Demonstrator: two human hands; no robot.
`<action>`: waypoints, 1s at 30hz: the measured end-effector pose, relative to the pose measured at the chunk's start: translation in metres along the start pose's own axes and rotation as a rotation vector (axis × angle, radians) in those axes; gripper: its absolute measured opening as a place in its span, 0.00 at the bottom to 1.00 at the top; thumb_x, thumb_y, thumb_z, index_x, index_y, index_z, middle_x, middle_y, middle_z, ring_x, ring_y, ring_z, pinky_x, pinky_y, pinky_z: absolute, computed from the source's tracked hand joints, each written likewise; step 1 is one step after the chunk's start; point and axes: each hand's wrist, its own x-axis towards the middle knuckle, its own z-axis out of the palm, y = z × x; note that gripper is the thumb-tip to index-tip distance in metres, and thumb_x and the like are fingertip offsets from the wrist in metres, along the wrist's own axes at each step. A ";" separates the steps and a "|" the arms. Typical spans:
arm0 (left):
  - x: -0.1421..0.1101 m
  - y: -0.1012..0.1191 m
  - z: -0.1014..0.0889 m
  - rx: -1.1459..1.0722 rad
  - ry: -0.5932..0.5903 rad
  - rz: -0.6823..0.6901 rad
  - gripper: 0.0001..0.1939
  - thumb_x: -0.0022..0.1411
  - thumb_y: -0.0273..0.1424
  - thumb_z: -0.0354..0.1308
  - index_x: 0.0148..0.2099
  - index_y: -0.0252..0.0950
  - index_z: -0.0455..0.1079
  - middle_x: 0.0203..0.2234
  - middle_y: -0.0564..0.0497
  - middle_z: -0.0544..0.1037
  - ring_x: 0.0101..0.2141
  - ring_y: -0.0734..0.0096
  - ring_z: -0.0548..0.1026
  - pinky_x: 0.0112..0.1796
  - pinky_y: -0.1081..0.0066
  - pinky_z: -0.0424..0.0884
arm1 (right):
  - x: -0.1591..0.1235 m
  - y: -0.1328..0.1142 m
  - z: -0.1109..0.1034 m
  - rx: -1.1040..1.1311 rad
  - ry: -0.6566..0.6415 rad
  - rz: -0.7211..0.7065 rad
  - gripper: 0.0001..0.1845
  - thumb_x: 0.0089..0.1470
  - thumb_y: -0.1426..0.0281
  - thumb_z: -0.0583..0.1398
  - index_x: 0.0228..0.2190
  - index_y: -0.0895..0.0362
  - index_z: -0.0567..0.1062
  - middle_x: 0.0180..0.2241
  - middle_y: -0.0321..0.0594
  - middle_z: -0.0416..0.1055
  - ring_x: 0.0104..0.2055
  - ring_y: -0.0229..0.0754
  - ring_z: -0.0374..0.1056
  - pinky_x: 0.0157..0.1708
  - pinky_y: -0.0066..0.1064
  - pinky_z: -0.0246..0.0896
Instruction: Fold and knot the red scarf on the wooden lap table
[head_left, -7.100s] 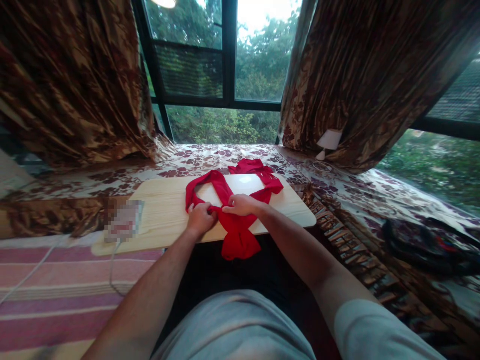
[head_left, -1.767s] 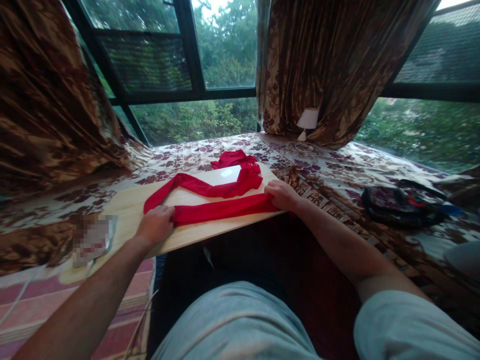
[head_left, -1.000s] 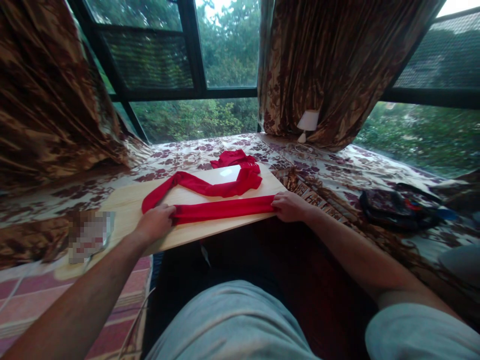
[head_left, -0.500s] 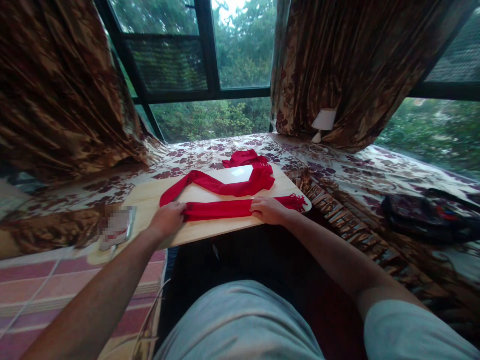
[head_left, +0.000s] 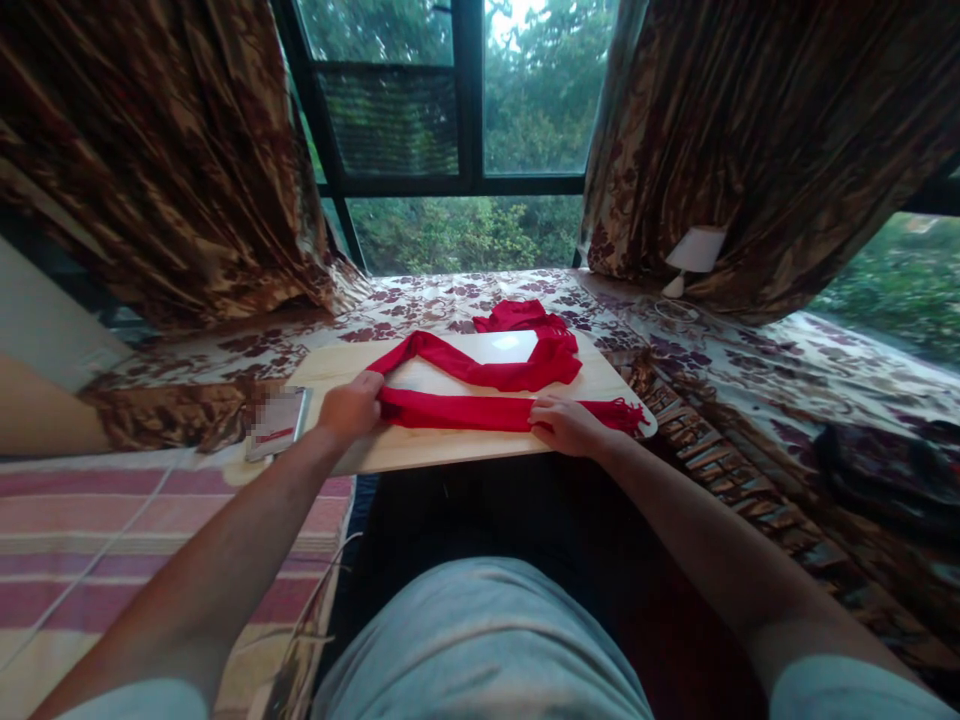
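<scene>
A long red scarf (head_left: 457, 410) with fringed ends lies in a zigzag on a light wooden board table (head_left: 420, 458). Its near strip runs straight along the table's front edge. My left hand (head_left: 351, 408) is closed on the scarf at the left bend, where the near strip meets the strip behind it. Over the right part of the near strip, my right hand (head_left: 568, 425) grips the cloth with bent fingers, just left of the fringe. The scarf's far end is bunched beyond the table's back edge, on flowered cloth.
A phone (head_left: 279, 422) lies at the table's left edge. Behind is a ledge covered in flowered fabric (head_left: 420, 298), with a small white lamp (head_left: 696, 250) and a dark bag (head_left: 885, 470) to the right. A striped bedcover (head_left: 150, 530) is at the left.
The view has turned a little left, so everything sits further right. My left hand has shifted up onto the scarf's left bend, covering it. My right hand keeps its place on the near strip.
</scene>
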 end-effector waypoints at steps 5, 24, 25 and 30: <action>-0.010 -0.005 0.009 -0.012 -0.145 0.163 0.13 0.61 0.25 0.49 0.41 0.38 0.74 0.44 0.44 0.78 0.46 0.57 0.76 0.41 0.64 0.68 | 0.000 0.000 -0.003 -0.018 -0.023 -0.009 0.09 0.62 0.72 0.58 0.31 0.57 0.77 0.35 0.42 0.73 0.42 0.43 0.66 0.44 0.32 0.56; 0.019 -0.009 0.035 -0.537 -0.104 -0.771 0.17 0.46 0.35 0.68 0.37 0.30 0.76 0.37 0.30 0.81 0.44 0.39 0.79 0.40 0.57 0.74 | 0.058 -0.054 0.020 -0.090 -0.088 0.110 0.38 0.59 0.47 0.59 0.61 0.60 0.70 0.59 0.53 0.69 0.58 0.57 0.65 0.58 0.45 0.56; 0.022 -0.010 0.037 -0.624 -0.069 -0.817 0.13 0.44 0.32 0.67 0.34 0.31 0.75 0.34 0.31 0.81 0.43 0.39 0.79 0.39 0.57 0.74 | 0.059 -0.060 0.021 -0.105 -0.088 0.129 0.40 0.58 0.46 0.59 0.61 0.60 0.69 0.59 0.54 0.69 0.58 0.57 0.64 0.58 0.46 0.56; 0.036 -0.009 0.043 -1.117 0.171 -1.041 0.10 0.44 0.24 0.62 0.33 0.33 0.73 0.28 0.42 0.78 0.34 0.50 0.80 0.31 0.60 0.76 | 0.067 -0.087 0.020 -0.145 -0.109 0.126 0.41 0.56 0.42 0.59 0.58 0.60 0.72 0.52 0.53 0.72 0.54 0.57 0.65 0.55 0.45 0.57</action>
